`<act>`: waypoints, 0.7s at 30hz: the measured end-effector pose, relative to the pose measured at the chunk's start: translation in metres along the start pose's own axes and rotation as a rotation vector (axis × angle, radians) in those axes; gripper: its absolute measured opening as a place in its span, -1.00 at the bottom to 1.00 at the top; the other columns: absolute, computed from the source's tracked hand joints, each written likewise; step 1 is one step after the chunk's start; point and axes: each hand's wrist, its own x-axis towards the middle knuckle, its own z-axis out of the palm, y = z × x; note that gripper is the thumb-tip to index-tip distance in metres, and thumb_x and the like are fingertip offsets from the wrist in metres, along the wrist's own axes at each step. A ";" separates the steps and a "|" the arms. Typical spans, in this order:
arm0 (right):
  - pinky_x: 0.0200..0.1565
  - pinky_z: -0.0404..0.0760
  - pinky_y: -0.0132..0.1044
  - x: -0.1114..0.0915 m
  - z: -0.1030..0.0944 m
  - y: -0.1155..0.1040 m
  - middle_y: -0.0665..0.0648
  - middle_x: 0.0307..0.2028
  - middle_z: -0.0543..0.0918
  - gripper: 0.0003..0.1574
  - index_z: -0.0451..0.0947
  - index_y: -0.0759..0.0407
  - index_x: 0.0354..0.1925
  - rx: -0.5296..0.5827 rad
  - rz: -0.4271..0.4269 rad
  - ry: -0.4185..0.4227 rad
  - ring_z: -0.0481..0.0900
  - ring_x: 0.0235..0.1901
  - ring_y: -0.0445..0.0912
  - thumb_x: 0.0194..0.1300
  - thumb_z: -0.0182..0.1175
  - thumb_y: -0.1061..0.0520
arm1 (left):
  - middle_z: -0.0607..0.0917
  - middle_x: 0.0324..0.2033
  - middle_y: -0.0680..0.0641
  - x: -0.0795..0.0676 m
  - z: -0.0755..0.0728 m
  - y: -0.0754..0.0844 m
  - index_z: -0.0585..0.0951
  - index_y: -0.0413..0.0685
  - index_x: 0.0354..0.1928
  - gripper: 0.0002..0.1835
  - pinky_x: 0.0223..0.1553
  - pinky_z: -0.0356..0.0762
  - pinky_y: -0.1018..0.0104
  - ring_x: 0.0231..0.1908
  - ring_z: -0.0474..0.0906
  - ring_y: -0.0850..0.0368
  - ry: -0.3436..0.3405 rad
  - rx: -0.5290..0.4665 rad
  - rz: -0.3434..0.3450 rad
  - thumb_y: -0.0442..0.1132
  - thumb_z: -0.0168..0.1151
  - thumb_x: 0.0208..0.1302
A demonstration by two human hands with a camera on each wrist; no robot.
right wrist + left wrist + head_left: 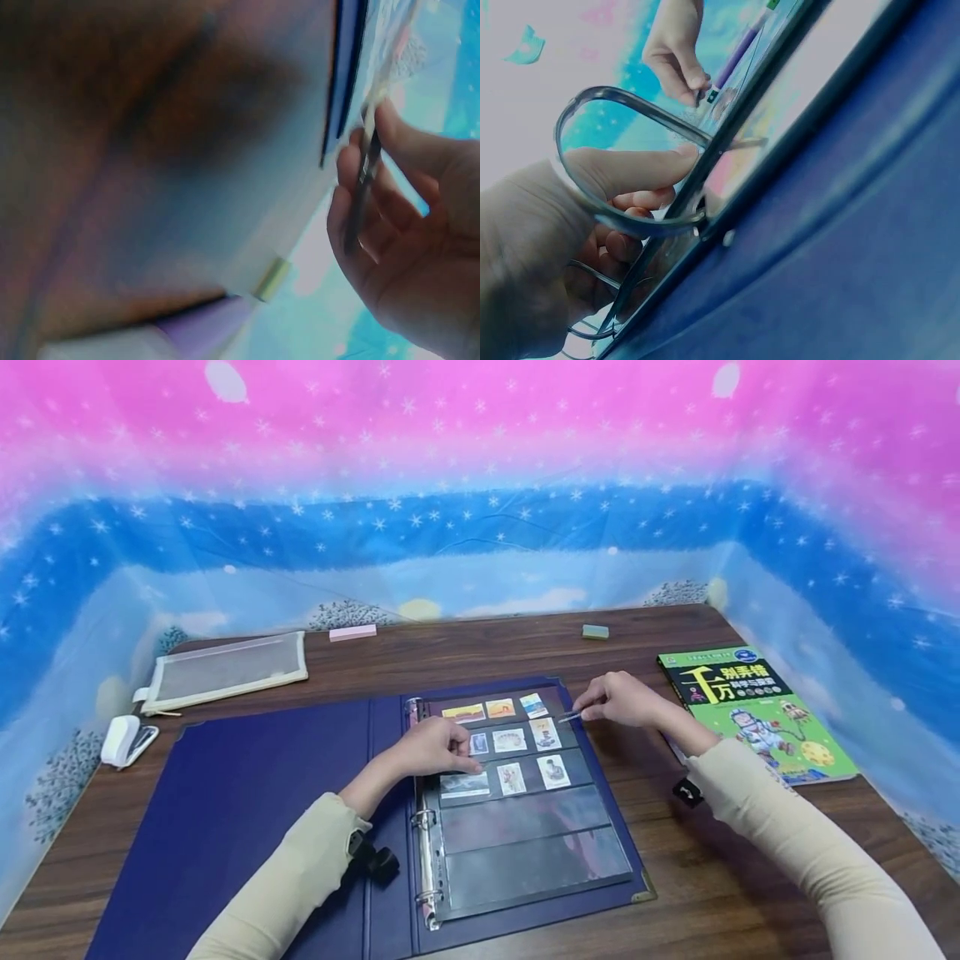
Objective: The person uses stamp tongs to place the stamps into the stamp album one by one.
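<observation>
A dark blue ring binder [262, 802] lies open on the table, with a black pocket page [525, 814] on its rings. Several stamps [510, 740] sit in the page's upper three rows. My left hand [435, 747] rests over the page's left side, fingers bent, fingertips right at the stamps. In the left wrist view that hand [622, 187] shows behind a metal ring [649, 110], thumb extended. At the page's upper right edge, my right hand [618, 700] pinches slim metal tweezers [570, 716], whose tip points at the right-hand stamps. The right wrist view shows the tweezers [361, 184] between thumb and fingers.
A green and black book [757, 714] lies to the right of the binder. At the back are a pale mesh pouch [228, 672], a pink block [352, 632] and a green block [596, 632]. A white case-like object [127, 741] sits at the left edge.
</observation>
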 end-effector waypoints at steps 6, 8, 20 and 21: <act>-0.09 0.55 -0.09 0.023 0.004 0.008 0.23 -0.08 0.68 -0.72 0.64 0.17 -0.07 0.123 0.142 0.159 0.61 -0.07 0.07 0.26 0.19 0.12 | 0.35 -0.77 0.19 0.000 -0.002 -0.005 0.43 0.05 -0.72 -0.63 -0.43 0.28 0.47 -0.73 0.15 0.32 0.002 0.001 -0.003 -0.05 0.40 0.02; -0.02 0.53 -0.05 0.036 0.003 0.009 0.25 -0.04 0.66 -0.69 0.62 0.18 -0.04 0.169 0.198 0.192 0.59 -0.01 0.09 0.27 0.17 0.11 | 0.35 -0.77 0.19 0.000 -0.003 -0.007 0.44 0.05 -0.73 -0.64 -0.42 0.28 0.47 -0.72 0.16 0.33 0.005 0.004 -0.010 -0.05 0.40 0.01; -0.09 0.51 -0.06 0.086 0.005 0.030 0.22 -0.12 0.69 -0.69 0.65 0.13 -0.09 0.051 0.461 0.285 0.61 -0.14 0.07 0.23 0.21 0.04 | 0.31 -0.79 0.19 0.000 0.007 -0.007 0.38 0.06 -0.74 -0.59 -0.44 0.30 0.43 -0.74 0.11 0.34 0.015 -0.029 -0.034 -0.04 0.41 -0.01; -0.08 0.51 -0.05 0.086 0.006 0.032 0.22 -0.11 0.69 -0.70 0.66 0.13 -0.10 0.053 0.464 0.287 0.61 -0.13 0.08 0.22 0.22 0.05 | 0.31 -0.79 0.19 0.000 0.008 -0.007 0.39 0.08 -0.75 -0.60 -0.35 0.34 0.37 -0.74 0.12 0.34 0.020 -0.023 -0.039 -0.03 0.42 -0.01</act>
